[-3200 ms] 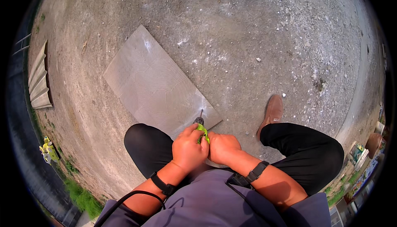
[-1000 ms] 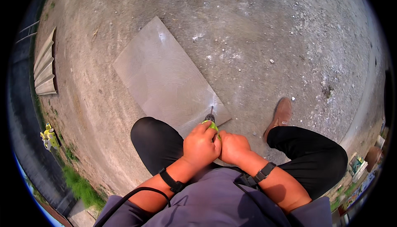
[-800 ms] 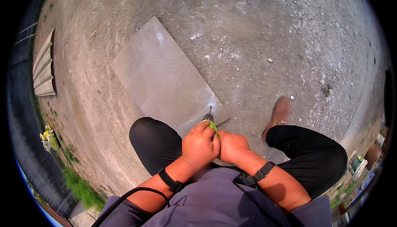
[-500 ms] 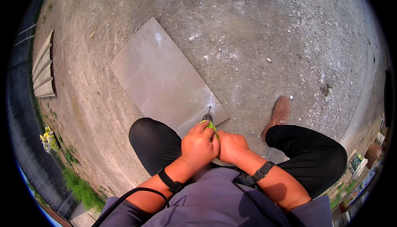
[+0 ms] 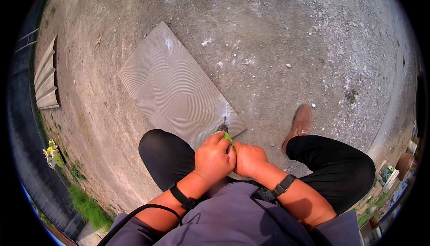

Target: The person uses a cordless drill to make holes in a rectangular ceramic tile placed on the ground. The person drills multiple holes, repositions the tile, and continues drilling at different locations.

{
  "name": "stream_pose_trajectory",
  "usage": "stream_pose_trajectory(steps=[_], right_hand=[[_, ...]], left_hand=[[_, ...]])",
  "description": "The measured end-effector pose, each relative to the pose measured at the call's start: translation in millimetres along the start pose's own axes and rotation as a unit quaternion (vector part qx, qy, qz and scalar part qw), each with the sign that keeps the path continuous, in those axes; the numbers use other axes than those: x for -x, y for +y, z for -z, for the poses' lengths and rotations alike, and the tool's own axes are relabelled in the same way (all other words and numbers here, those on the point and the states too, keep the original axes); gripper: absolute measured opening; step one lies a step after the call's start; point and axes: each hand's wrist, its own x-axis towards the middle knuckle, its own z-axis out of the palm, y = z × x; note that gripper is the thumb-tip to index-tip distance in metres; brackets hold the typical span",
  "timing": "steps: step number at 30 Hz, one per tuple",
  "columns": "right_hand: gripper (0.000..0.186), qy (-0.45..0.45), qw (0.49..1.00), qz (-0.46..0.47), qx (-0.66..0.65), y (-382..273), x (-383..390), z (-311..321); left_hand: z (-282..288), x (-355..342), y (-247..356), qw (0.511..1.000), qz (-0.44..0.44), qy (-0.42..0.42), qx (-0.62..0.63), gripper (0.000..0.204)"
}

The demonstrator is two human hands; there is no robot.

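Both of my hands are closed around a green power drill [image 5: 227,136], side by side in front of my body. My left hand [image 5: 214,156] wraps over its body from the left. Pressed against it, my right hand [image 5: 250,159] grips from the right, and most of the drill is hidden beneath them. The dark chuck and thin bit point away from me, with the tip at the near right corner of a grey-brown tile [image 5: 172,85]. Curved ridges cover the tile, which lies flat on the ground. Pale dust surrounds the bit's tip.
My bent left knee [image 5: 163,152] overlaps the tile's near edge. My brown shoe [image 5: 303,120] stands to its right. A corrugated sheet [image 5: 47,76] lies at the far left, above a yellow object [image 5: 53,154]. Assorted clutter [image 5: 389,176] lines the right edge; gravel lies beyond the tile.
The view has shifted very slightly. My hands keep their hold on the drill, and its tip stays at the same corner of the tile.
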Motion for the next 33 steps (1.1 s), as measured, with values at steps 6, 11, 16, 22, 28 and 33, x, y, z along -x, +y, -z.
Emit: stream_pose_trajectory(steps=[6, 11, 16, 22, 28, 33], right_hand=[[0.036, 0.001, 1.0, -0.002, -0.004, 1.7, -1.9, -1.7], [0.038, 0.005, 1.0, 0.002, -0.007, 1.5, -0.4, -1.3], [0.038, 0.003, 1.0, 0.003, -0.015, 1.0, 0.4, -1.0], [0.039, -0.013, 1.0, -0.014, -0.013, 0.4, 0.2, -1.6], [0.037, -0.002, 1.0, -0.003, -0.012, 1.8, -1.6, -4.9], [0.037, 0.003, 1.0, 0.0, -0.014, 3.5, -1.3, -6.6]], left_hand=[[-0.8, -1.0, -0.2, 1.0, -0.005, -0.001, -0.001, 0.008], [0.7, -1.7, 0.5, 1.0, -0.004, -0.003, 0.0, 0.008], [-0.4, -0.8, -0.3, 1.0, -0.008, -0.001, 0.001, 0.008], [0.1, 0.8, -0.3, 1.0, 0.005, -0.012, -0.002, 0.009], [0.1, 1.1, -0.1, 1.0, 0.004, -0.016, -0.007, 0.01], [-0.4, 1.3, 0.0, 1.0, 0.009, -0.02, -0.011, 0.011]])
